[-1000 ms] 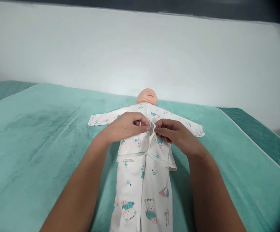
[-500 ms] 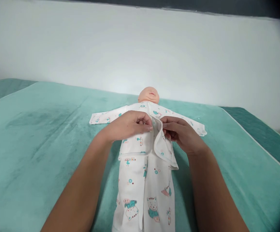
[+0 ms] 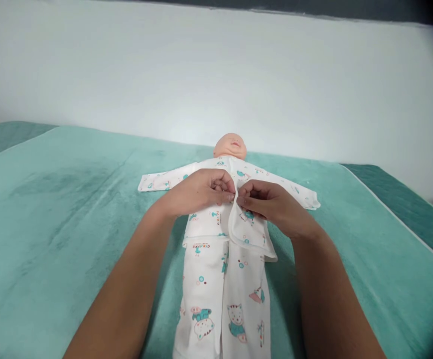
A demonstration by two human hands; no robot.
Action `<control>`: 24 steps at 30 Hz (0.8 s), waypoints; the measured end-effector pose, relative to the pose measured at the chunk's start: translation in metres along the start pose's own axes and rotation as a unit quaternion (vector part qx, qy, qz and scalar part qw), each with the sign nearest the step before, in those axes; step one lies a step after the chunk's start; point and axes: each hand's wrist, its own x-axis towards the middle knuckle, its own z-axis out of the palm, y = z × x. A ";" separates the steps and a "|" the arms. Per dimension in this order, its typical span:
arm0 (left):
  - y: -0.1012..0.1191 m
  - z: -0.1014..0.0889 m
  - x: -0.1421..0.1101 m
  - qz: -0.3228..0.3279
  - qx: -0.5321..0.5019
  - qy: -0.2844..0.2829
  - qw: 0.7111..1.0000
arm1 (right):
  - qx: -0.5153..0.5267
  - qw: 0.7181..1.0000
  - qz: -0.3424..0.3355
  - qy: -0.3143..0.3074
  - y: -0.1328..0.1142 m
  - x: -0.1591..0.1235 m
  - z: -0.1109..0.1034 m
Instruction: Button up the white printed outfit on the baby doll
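A baby doll (image 3: 230, 146) lies on its back, dressed in a white printed jacket (image 3: 205, 227) and matching trousers (image 3: 242, 299). At chest height my left hand (image 3: 211, 188) pinches the jacket's front edge on the left side. My right hand (image 3: 263, 199) pinches the opposite front edge, its fingertips almost against those of my left. The two edges meet between the hands, and below them the right flap lies over the middle. Any fastener there is hidden by my fingers. Both sleeves stretch out sideways on the blanket.
A pale green blanket (image 3: 70, 214) lies under the doll. Darker green quilted cloth (image 3: 406, 199) shows at the right and at the far left. A white wall (image 3: 201, 70) rises behind the doll's head.
My right hand has moved left, bringing its jacket edge against the other one. The gap between the flaps has closed. My left hand has stayed nearly in place.
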 end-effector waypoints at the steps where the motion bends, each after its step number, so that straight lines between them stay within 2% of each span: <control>1: 0.000 0.000 0.000 0.001 -0.007 -0.002 1.000 | 0.001 1.000 -0.001 0.002 0.000 0.000 0.000; 8: -0.002 -0.001 0.001 0.010 -0.060 -0.014 0.998 | 0.001 1.000 0.000 0.002 0.001 0.000 0.000; 24: -0.002 -0.001 0.002 0.010 -0.042 -0.017 0.999 | 0.008 1.000 -0.015 0.002 0.002 0.000 0.000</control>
